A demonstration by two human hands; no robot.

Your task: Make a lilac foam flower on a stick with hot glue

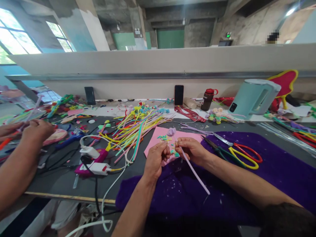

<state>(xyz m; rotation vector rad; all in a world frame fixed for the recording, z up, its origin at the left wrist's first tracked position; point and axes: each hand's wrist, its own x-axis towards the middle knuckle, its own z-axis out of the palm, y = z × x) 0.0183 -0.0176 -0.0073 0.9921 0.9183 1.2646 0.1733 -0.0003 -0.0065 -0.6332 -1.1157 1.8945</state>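
Both hands pinch a lilac pipe cleaner [194, 171] over the pink sheet [158, 136]. The left hand [156, 159] closes on its top; the right hand [191, 149] grips just beside. Scissors [240, 154] lie right of the sheet.

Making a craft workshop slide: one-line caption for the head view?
Both hands, left and right, pinch a lilac pipe cleaner over a pink sheet, scissors alongside.

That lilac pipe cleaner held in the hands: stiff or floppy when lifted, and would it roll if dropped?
The lilac pipe cleaner juts out straight and unsupported from the right hand, so it probably holds its shape yet bends easily. It looks thin and light. Its fuzzy surface would likely catch on the purple cloth rather than roll.
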